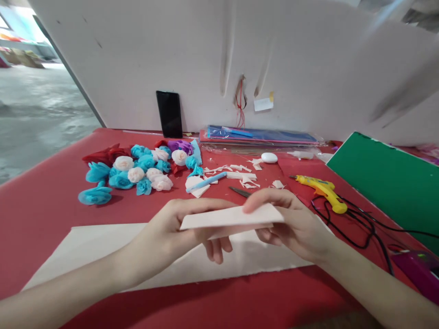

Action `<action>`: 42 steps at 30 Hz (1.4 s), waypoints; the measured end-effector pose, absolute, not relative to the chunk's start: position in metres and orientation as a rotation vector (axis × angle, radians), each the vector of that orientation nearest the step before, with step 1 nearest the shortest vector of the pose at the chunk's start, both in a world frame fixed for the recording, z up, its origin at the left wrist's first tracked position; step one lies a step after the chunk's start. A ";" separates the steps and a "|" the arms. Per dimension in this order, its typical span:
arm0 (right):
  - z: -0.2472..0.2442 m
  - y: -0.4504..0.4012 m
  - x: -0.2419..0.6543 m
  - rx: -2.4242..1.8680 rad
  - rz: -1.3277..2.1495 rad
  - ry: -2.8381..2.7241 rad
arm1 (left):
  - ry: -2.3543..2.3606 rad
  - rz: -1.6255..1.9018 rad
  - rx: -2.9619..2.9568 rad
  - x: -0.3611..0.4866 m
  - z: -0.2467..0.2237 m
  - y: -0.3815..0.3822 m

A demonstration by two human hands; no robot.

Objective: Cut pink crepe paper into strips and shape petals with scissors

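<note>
Between my two hands is a folded piece of pale cream crepe paper (pixel 229 219), held level above the table. My left hand (pixel 174 233) grips its left end, with the thumb under it and some fingertips showing below. My right hand (pixel 291 224) pinches the right end, the index finger lying along the top edge. Beneath them a long cream paper strip (pixel 103 251) lies flat, partly covered by my hands and forearms. The dark tip of a pointed tool (pixel 239 191) sticks out behind my right hand; its rest is hidden.
Crepe paper flowers (pixel 144 162) in blue, white, red and purple are heaped at left. Paper scraps and a light-blue pen (pixel 206 182) lie mid-table. At right are a yellow glue gun (pixel 320 189) with black cord and a green board (pixel 387 178). A phone (pixel 169 114) leans on the wall.
</note>
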State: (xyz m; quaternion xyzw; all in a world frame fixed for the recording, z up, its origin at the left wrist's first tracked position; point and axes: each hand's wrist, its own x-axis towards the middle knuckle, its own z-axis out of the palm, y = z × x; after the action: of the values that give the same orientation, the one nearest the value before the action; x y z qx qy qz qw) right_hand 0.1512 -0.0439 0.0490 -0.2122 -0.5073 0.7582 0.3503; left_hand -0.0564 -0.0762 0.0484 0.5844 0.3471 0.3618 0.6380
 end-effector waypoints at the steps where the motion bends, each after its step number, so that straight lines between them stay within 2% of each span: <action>1: 0.049 -0.044 0.151 -0.574 1.960 -1.328 | 0.800 0.798 1.354 -0.057 0.047 -0.074; 12: 0.048 -0.047 0.147 -0.603 1.734 -1.594 | 0.820 0.743 1.240 -0.058 0.056 -0.073; 22: 0.050 -0.053 0.149 -0.583 2.022 -1.293 | 0.584 0.874 1.157 -0.061 0.046 -0.077; 33: 0.052 -0.060 0.146 -0.595 2.164 -1.128 | 0.642 0.808 0.931 -0.056 0.059 -0.081; 42: 0.059 -0.063 0.143 -0.519 2.281 -0.942 | 0.412 0.806 0.920 -0.058 0.051 -0.078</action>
State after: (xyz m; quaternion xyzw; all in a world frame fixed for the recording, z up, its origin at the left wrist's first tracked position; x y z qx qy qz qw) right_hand 0.1425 -0.0634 0.0585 -0.1960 -0.3558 0.8614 0.3049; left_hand -0.0584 -0.0783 0.0513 0.4287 0.1918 0.3757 0.7989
